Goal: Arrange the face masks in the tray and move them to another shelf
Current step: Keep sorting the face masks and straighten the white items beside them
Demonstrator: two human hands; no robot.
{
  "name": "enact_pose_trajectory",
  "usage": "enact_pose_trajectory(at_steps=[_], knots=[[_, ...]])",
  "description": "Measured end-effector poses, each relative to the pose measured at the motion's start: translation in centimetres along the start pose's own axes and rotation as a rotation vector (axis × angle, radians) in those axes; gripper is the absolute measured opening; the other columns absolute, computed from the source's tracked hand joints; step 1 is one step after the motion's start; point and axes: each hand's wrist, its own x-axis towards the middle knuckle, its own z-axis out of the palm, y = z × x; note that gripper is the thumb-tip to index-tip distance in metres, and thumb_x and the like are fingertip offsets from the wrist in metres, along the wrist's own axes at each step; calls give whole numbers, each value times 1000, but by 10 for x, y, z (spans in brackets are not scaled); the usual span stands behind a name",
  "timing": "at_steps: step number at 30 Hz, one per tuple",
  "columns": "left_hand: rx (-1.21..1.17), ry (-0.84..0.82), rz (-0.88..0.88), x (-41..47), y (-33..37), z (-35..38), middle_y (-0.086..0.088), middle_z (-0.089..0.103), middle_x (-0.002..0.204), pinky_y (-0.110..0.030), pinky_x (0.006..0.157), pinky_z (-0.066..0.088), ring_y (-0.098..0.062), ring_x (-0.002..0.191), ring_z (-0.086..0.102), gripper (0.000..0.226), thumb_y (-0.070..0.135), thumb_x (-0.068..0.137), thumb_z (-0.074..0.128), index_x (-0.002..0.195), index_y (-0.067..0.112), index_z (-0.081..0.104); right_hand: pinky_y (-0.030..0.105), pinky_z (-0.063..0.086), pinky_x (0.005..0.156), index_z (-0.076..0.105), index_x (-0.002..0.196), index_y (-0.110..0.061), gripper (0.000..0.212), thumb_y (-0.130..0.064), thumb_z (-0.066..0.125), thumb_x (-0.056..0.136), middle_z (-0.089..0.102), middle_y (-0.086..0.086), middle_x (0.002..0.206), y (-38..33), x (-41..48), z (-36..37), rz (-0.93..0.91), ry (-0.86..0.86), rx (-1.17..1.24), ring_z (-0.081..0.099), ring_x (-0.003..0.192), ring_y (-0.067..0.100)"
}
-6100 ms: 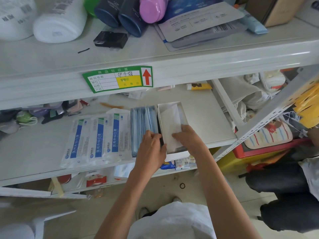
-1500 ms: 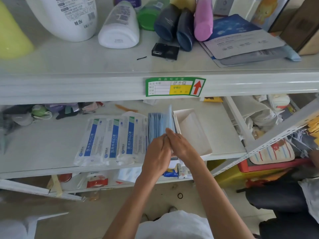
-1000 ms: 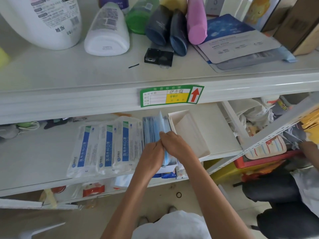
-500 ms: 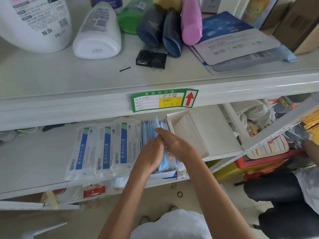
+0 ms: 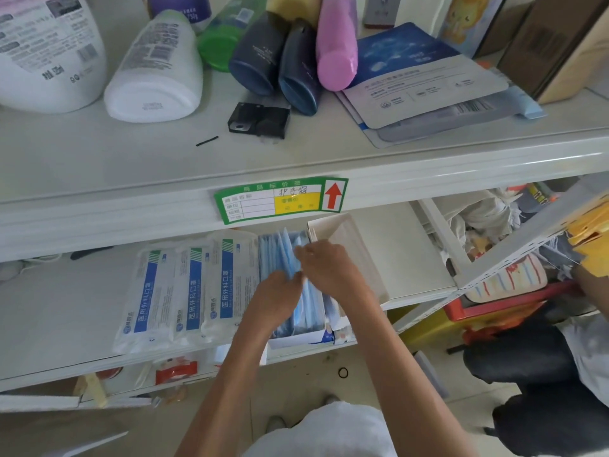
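Both hands meet over the masks [image 5: 280, 255], a row of thin blue pieces standing on edge in a white tray [image 5: 296, 339]. The tray sits at the front of the middle shelf [image 5: 66, 308], its near wall at the shelf's lip. The left hand [image 5: 275, 298] lies low on the stack near the tray's front, fingers curled in among the masks and gripping them. The right hand [image 5: 331, 270] reaches in from the right and a little further back, its fingertips bent together and pinching the upper edges of the masks. How many masks each hand holds cannot be told. Touching the tray on its right is an open white box [image 5: 359, 245], partly covered by the right wrist. Three sealed packs [image 5: 191, 291] with blue stripes lie flat, side by side, on the tray's left, the nearest just beside it. A green and yellow label [image 5: 280, 199] with a red arrow is stuck on the edge of the shelf above, where bottles [image 5: 155, 70] lie on their sides.
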Motion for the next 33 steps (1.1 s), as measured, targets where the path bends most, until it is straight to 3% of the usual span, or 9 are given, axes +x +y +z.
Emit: enact_pose_trajectory(at_steps=[3,7,11,15,18,24,27,30,33], knots=[[123,156,82,-8,-3,5,-6,60,95,-34,72,50,-22,83,61,24,25,98,49,116,9,52,19,36,53,56,86,-9,17,-9,43,96,62,8,88,35,2,-12,104,249,50,60,78,22],[191,288,175,-5,-6,19,-10,40,141,-29,94,40,-28,124,50,71,4,93,54,156,13,21,24,52,77,57,102,-7,11,-6,54,92,60,8,109,70,0,3,202,160,33,57,91,18],[196,378,198,1,-11,31,-15,38,135,-35,95,42,-31,118,46,74,-1,89,56,154,9,22,38,45,108,47,131,-9,40,-10,54,92,51,7,131,66,-2,21,169,129,-18,51,120,25],[99,496,275,1,-15,36,-13,35,139,-43,101,46,-32,124,43,74,0,86,64,150,9,28,40,56,93,50,130,-11,35,-10,45,96,66,9,117,66,-2,20,104,127,11,64,105,26],[57,643,554,-1,-10,42,-12,45,133,-36,103,44,-29,125,47,57,-5,85,66,137,8,46,37,55,94,62,132,-14,37,-15,43,100,72,7,121,73,-3,15,6,75,96,69,104,27],[241,275,784,-2,11,70,-3,60,135,-35,111,43,-16,127,55,39,-2,95,53,132,11,60,38,42,102,60,132,-12,52,5,55,83,57,7,135,89,-8,11,98,542,93,48,122,26],[362,184,732,0,9,81,-1,52,144,-34,117,35,-16,134,49,45,3,99,50,143,14,49,33,49,89,53,134,-8,48,5,57,88,60,13,125,103,-6,5,210,443,75,57,108,27],[440,177,716,1,7,86,-2,49,147,-34,119,28,-17,135,47,52,4,98,49,149,15,41,27,49,61,67,107,-8,25,3,58,86,70,10,102,115,-1,7,250,386,95,62,79,24],[544,156,704,5,8,91,-1,26,163,-38,119,27,-16,144,37,78,-5,90,48,159,16,18,27,48,61,70,106,-15,22,-10,66,85,71,6,99,121,0,8,250,369,167,63,78,22]])
